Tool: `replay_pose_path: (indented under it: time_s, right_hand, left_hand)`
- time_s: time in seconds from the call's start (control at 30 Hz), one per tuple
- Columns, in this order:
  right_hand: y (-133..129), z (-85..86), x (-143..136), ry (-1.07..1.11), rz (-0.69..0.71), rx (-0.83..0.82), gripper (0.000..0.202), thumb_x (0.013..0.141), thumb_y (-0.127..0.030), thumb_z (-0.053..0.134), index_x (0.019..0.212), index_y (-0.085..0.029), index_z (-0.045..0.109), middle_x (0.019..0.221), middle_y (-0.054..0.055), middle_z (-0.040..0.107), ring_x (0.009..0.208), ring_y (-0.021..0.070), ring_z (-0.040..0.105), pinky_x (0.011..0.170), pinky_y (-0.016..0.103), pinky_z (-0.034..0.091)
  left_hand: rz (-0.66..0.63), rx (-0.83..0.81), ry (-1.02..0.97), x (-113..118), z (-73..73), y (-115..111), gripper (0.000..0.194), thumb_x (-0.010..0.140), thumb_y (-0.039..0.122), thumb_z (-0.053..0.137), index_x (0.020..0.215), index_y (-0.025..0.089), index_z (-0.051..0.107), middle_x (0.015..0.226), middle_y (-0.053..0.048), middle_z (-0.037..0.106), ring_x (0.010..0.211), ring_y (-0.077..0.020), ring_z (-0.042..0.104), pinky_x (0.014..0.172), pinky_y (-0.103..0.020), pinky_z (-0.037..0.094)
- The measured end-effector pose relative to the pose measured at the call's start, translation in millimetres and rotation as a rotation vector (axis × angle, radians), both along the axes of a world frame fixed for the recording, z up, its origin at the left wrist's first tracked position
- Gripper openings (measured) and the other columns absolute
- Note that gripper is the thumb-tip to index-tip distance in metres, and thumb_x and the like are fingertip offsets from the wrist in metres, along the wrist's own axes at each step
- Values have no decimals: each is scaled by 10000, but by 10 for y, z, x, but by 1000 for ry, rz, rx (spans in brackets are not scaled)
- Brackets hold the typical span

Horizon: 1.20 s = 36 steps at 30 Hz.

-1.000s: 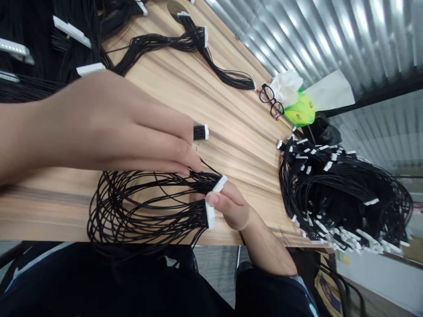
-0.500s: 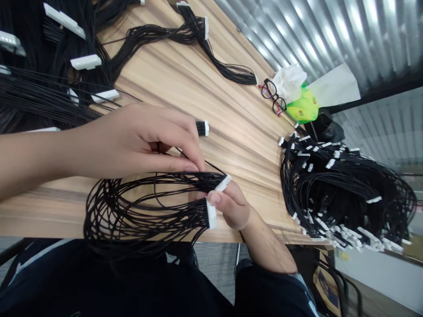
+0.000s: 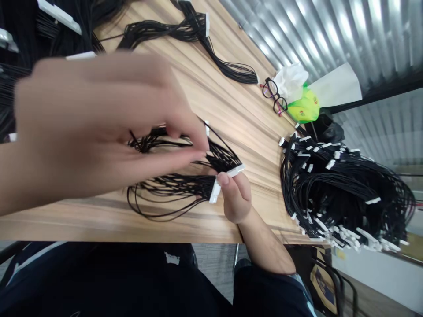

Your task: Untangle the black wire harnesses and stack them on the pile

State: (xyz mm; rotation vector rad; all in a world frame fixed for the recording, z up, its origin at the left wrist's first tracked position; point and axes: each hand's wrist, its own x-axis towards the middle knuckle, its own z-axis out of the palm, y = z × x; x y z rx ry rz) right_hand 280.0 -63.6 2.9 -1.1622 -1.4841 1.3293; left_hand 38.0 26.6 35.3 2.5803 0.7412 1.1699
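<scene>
A looped bundle of thin black wires (image 3: 185, 182) hangs over the table's near part, with two white connectors at its right end. My right hand (image 3: 236, 198) pinches those ends, its thumb over the spot where the upper connector (image 3: 236, 170) and the lower connector (image 3: 214, 190) meet. My left hand (image 3: 112, 119), blurred, reaches in from the left above the bundle. Its thumb and forefinger are pressed together beside the upper wires; what lies between them is too small to tell. A single wire arcs from behind the forefinger to the upper connector.
Black wires with white connectors (image 3: 59, 16) cover the upper left, and another harness (image 3: 228, 70) lies at the table's far side. Glasses (image 3: 275, 97), white tissue and a green packet (image 3: 304, 105) sit near the corrugated wall. A large wire pile (image 3: 343, 189) is at right.
My left hand has risen towards the camera and now covers more of the bundle. The connectors in my right hand have tilted and shifted slightly up and right, and the loop has moved up.
</scene>
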Motion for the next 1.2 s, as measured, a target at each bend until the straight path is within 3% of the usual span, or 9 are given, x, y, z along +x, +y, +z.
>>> replay_pose_path:
  time_s: [0.1, 0.23, 0.3, 0.47, 0.6, 0.7, 0.9, 1.07, 1.2]
  right_hand:
    - [5, -65, 12, -29, -80, 40, 447, 1055, -612, 459, 897, -258, 681, 830, 47, 681, 787, 234, 678, 827, 434, 636]
    - [-17, -111, -41, -22, -135, 104, 409, 1056, -594, 469, 919, -275, 684, 871, 43, 711, 876, 252, 721, 911, 462, 637]
    - [-35, -123, -69, -24, -166, 124, 402, 1063, -582, 464, 934, -275, 690, 883, 40, 720, 894, 247, 730, 933, 454, 633]
    - [-64, -120, -79, -74, -225, 109, 390, 1064, -581, 479, 980, -279, 712, 880, 38, 712, 902, 239, 728, 929, 423, 627]
    - [-67, -103, -73, -128, -236, 80, 390, 1063, -595, 469, 1049, -292, 714, 948, 54, 741, 953, 252, 734, 958, 430, 607]
    - [-81, -87, -86, -183, -238, 117, 387, 1073, -589, 447, 1001, -297, 691, 927, 48, 744, 879, 242, 711, 885, 420, 594]
    - [-64, -7, -132, -322, -206, 271, 391, 1096, -520, 437, 888, -284, 668, 826, 36, 706, 850, 245, 664, 861, 436, 521]
    - [-8, 22, -129, -342, -129, 285, 474, 1097, -557, 385, 816, -267, 634, 779, 42, 671, 800, 249, 643, 840, 447, 516]
    - [-32, 17, -81, -322, -142, 155, 494, 1080, -605, 396, 795, -279, 635, 735, 34, 623, 738, 240, 604, 818, 435, 545]
  left_hand:
    - [-79, -3, 28, 16, -56, -117, 117, 1094, 335, 622, 1150, 365, 720, 1005, 109, 752, 737, -72, 604, 595, -332, 354]
    - [25, 40, 104, 85, -85, -183, 254, 1124, 337, 549, 972, 301, 750, 773, 106, 693, 582, -83, 499, 528, -310, 323]
    - [65, 116, 106, 90, -74, -158, 358, 1135, 330, 496, 871, 282, 734, 689, 95, 648, 578, -99, 526, 528, -302, 339]
    - [-105, 413, 227, 28, -31, -88, 340, 1077, 170, 467, 1039, 312, 774, 870, 96, 740, 707, -111, 681, 597, -271, 492]
    - [-73, 366, 268, 10, -41, -121, 281, 1066, 157, 510, 1054, 268, 768, 1006, 64, 774, 822, -148, 733, 656, -309, 516]
    - [-109, 344, 259, 19, -57, -146, 293, 1076, 127, 478, 1095, 256, 740, 1052, 57, 778, 843, -147, 726, 673, -322, 510]
    - [-126, 41, 181, 106, -94, -187, 212, 1126, 252, 456, 1095, 258, 665, 950, 44, 737, 774, -128, 691, 567, -307, 430]
    - [-69, 173, 278, 233, -177, -162, 325, 1111, 236, 358, 956, 203, 642, 860, -28, 653, 696, -177, 631, 509, -325, 428]
    - [-169, 251, 232, 167, -125, -127, 428, 1142, 369, 372, 820, 213, 608, 798, -18, 604, 695, -161, 588, 569, -324, 465]
